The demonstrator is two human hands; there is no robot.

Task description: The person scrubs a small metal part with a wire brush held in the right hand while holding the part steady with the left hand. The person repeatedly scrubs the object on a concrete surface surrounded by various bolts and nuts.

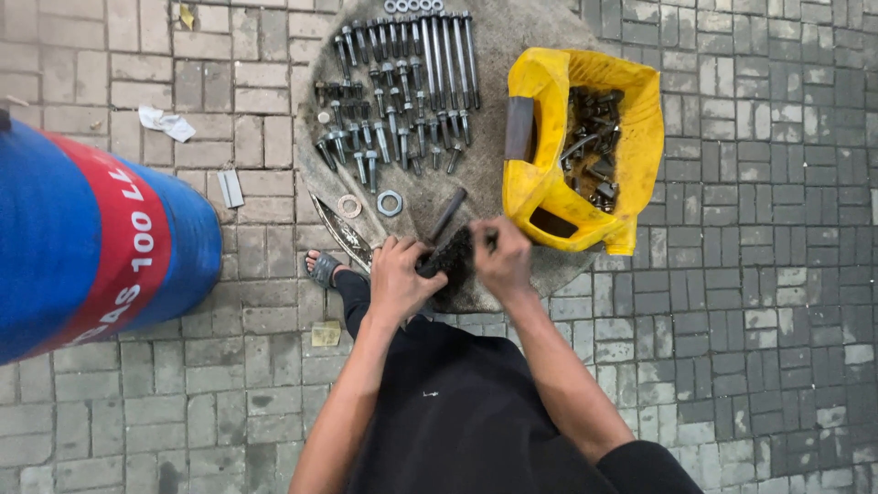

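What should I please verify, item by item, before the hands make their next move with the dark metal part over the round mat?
1. Left hand on the dark greasy metal part: ok.
2. Right hand on its other end: ok.
3. How firm each grip is: cannot tell.
4. Sorted silver bolts lying in rows, apart from the hands: ok.
5. Yellow plastic container of loose hardware open beside the right hand: ok.
6. Silver nut lying loose nearby: ok.
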